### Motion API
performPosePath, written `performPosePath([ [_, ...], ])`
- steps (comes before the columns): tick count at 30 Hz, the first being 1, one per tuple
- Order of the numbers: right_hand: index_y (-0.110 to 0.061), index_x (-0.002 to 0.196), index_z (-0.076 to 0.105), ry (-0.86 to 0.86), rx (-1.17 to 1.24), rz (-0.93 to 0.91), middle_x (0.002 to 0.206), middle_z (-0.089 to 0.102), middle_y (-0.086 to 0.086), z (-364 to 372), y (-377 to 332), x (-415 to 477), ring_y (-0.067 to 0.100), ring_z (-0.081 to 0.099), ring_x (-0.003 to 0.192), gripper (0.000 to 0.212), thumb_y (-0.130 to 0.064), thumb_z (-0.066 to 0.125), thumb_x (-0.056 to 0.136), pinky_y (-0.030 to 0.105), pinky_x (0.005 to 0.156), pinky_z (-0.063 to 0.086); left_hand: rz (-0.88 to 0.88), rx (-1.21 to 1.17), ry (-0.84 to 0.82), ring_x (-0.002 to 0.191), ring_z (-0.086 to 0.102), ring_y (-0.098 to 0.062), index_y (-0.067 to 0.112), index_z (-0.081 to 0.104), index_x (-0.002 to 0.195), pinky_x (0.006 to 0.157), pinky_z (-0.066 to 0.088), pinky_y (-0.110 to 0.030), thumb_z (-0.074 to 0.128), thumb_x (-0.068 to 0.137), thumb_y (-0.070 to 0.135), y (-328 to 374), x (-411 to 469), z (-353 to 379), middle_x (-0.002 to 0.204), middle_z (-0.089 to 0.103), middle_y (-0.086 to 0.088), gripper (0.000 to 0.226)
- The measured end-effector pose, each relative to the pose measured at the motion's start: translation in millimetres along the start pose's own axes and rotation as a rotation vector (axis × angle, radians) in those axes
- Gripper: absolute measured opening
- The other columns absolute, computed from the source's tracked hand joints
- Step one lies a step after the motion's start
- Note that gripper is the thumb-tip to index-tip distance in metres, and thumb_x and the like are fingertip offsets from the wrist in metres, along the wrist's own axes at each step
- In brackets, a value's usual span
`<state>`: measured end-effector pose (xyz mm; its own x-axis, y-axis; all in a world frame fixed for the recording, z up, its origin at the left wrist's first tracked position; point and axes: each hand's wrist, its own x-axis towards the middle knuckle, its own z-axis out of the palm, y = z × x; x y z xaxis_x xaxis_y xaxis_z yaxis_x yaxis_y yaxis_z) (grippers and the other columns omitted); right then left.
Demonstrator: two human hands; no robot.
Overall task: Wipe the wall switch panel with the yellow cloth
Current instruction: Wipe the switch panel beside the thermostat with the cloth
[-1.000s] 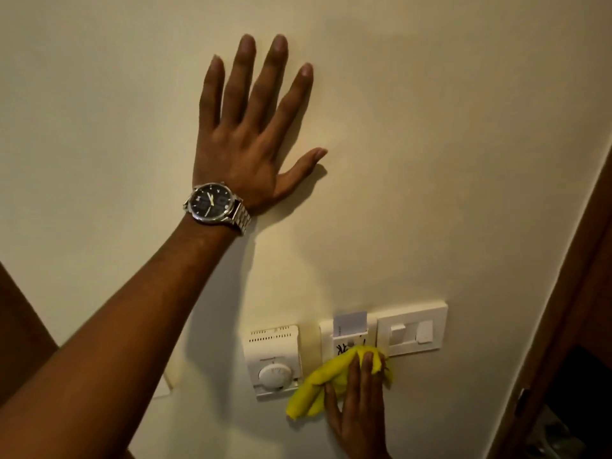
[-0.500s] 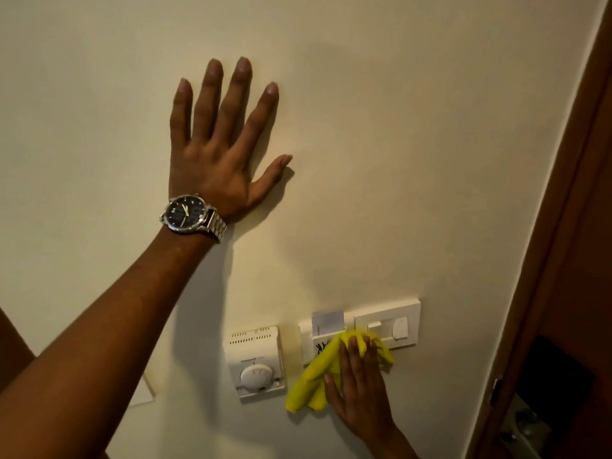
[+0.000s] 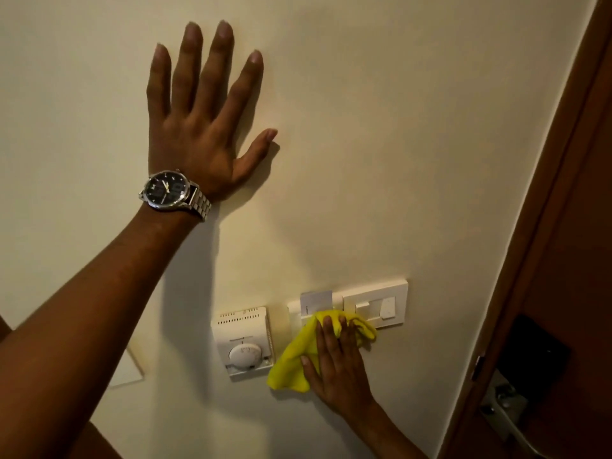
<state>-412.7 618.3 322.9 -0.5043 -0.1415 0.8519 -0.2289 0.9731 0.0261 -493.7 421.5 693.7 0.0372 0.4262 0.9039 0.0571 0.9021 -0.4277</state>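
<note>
Since earlier: yellow cloth [image 3: 306, 351] sits lower on the switch panel [image 3: 377, 306] | right hand [image 3: 337, 369] flat, pressing cloth, lower centre | left hand [image 3: 198, 127] splayed on wall [image 3: 397, 127], upper left, wristwatch [image 3: 169, 192]

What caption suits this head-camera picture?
Right hand presses yellow cloth on the switch panel; left hand flat on wall.

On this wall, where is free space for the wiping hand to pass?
Free: bare wall between left hand and switch panel, and right toward the door frame. Crowded: right hand with yellow cloth sits between thermostat and panel.
</note>
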Motion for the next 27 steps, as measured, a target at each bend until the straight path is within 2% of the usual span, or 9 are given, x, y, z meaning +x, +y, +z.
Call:
performPosePath([
  [2,-0.001,0.149,0.037,0.009,-0.009,-0.025,0.162,0.026,0.016,5,1,-4,0.038,0.004,0.154,0.059,-0.042,0.035,0.107,0.051,0.122,0.015,0.002,-0.003,-0.006,0.157,0.027,-0.045,0.023,0.024,0.17,0.127,0.024,-0.064,0.034,0.109,0.067,1,0,-1,0.171,0.028,-0.017,0.076],
  [4,-0.008,0.131,0.063,-0.043,-0.097,-0.155,0.143,0.053,0.018,15,8,-23,0.041,0.002,0.153,0.047,-0.038,0.036,0.107,0.054,0.117,0.022,-0.001,-0.009,-0.021,0.157,0.027,-0.046,0.022,0.025,0.17,0.127,0.024,-0.064,0.034,0.109,0.066,0,2,-3,0.171,0.029,-0.018,0.075],
  [5,-0.011,0.124,0.069,-0.066,-0.132,-0.196,0.139,0.056,0.018,19,11,-32,0.042,0.002,0.153,0.046,-0.036,0.035,0.108,0.054,0.116,0.023,-0.005,-0.011,-0.032,0.157,0.026,-0.046,0.022,0.026,0.169,0.127,0.024,-0.065,0.034,0.11,0.066,1,2,-5,0.171,0.028,-0.018,0.075],
  [7,-0.005,0.138,0.057,-0.043,-0.13,-0.194,0.153,0.04,0.02,22,15,-38,0.04,0.002,0.153,0.049,-0.037,0.033,0.108,0.053,0.118,0.019,-0.01,-0.013,-0.043,0.157,0.026,-0.046,0.021,0.027,0.169,0.127,0.024,-0.066,0.034,0.11,0.065,1,1,-8,0.171,0.028,-0.019,0.074],
  [10,-0.003,0.157,0.014,0.048,-0.037,-0.121,0.168,0.003,0.013,15,7,-20,0.035,0.003,0.154,0.066,-0.042,0.035,0.107,0.048,0.124,0.011,-0.01,-0.015,-0.018,0.156,0.028,-0.047,0.021,0.028,0.169,0.126,0.025,-0.066,0.033,0.11,0.066,2,2,-7,0.171,0.03,-0.019,0.074],
  [14,-0.005,0.157,0.016,0.087,0.092,-0.073,0.167,0.009,0.011,15,-1,1,0.036,0.011,0.153,0.07,-0.044,0.042,0.104,0.049,0.126,0.01,-0.014,0.008,0.002,0.155,0.031,-0.047,0.025,0.026,0.169,0.125,0.025,-0.065,0.034,0.109,0.069,1,1,1,0.17,0.032,-0.018,0.075],
  [17,-0.003,0.152,0.029,0.069,0.04,-0.129,0.168,0.005,0.012,20,3,-11,0.036,0.008,0.154,0.06,-0.04,0.039,0.106,0.049,0.125,0.013,-0.021,0.013,-0.001,0.155,0.03,-0.046,0.025,0.026,0.169,0.126,0.025,-0.064,0.033,0.109,0.069,0,0,1,0.17,0.032,-0.017,0.075],
  [21,-0.001,0.154,0.022,0.048,-0.003,-0.16,0.168,0.0,0.013,18,5,-19,0.036,0.003,0.154,0.062,-0.04,0.035,0.107,0.05,0.121,0.017,-0.017,0.004,-0.011,0.157,0.028,-0.045,0.025,0.025,0.169,0.126,0.025,-0.066,0.031,0.11,0.068,2,1,-4,0.171,0.029,-0.016,0.074],
  [27,-0.004,0.157,0.018,0.167,0.16,-0.027,0.167,0.013,0.01,12,-10,32,0.036,0.015,0.153,0.071,-0.042,0.047,0.103,0.053,0.125,0.013,-0.034,-0.011,-0.023,0.155,0.032,-0.046,0.024,0.029,0.168,0.125,0.027,-0.067,0.035,0.11,0.069,5,0,-5,0.169,0.033,-0.017,0.074],
])
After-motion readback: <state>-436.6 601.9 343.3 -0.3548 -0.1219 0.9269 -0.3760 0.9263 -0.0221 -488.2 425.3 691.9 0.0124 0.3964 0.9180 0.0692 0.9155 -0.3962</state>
